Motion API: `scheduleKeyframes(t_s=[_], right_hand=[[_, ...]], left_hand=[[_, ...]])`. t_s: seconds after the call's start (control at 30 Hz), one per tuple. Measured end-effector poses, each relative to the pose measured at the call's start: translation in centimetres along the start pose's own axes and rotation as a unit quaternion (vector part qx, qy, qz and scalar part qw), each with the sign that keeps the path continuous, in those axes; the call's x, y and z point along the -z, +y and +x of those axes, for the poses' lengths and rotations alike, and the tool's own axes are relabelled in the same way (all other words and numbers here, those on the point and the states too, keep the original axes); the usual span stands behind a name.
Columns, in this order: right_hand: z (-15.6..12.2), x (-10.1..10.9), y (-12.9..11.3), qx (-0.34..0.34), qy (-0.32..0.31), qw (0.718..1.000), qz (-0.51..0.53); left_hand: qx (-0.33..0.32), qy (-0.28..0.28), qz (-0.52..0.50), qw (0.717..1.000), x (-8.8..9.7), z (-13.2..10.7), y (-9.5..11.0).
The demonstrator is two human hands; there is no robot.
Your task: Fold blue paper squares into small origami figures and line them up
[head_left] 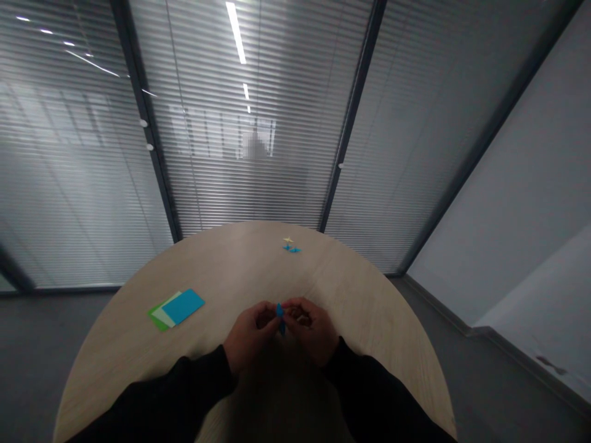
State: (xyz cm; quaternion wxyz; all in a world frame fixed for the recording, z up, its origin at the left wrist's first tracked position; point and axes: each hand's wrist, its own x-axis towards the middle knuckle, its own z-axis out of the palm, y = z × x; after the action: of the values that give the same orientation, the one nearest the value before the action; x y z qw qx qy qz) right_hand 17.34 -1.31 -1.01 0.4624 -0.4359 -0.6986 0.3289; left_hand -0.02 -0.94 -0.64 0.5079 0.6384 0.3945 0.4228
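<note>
My left hand (252,335) and my right hand (310,329) are raised close together above the near part of the round wooden table (258,264). Between their fingertips they pinch a small piece of folded blue paper (280,319), partly hidden by my fingers. At the far side of the table lie small folded blue paper pieces (291,248) next to a small cream paper figure (288,240). To the left, a stack of square paper sheets (178,309) shows blue on top, with pale and green sheets beneath.
Black sleeves cover both my forearms. The round table stands on a grey floor, with glass partitions (249,154) with slatted blinds behind it and a pale wall (498,184) to the right.
</note>
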Motion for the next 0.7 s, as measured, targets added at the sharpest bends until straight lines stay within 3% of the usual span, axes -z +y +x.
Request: scheduleKeyframes(t_s=[0.17,0.4,0.7], right_hand=[[-0.1,0.1,0.0,0.063,0.025,0.995,-0.076],[0.1,0.0,0.3,0.169,0.018,0.976,-0.138],[0.4,0.6,0.4,0.221,0.034,0.937,-0.267]], left_hand=[[-0.022,-0.038,-0.012,0.999,0.0,0.1,-0.3],[-0.041,-0.002,0.151,0.988,-0.1,-0.1,-0.7],[-0.034,-0.011,0.112,0.993,0.2,-0.2,0.2]])
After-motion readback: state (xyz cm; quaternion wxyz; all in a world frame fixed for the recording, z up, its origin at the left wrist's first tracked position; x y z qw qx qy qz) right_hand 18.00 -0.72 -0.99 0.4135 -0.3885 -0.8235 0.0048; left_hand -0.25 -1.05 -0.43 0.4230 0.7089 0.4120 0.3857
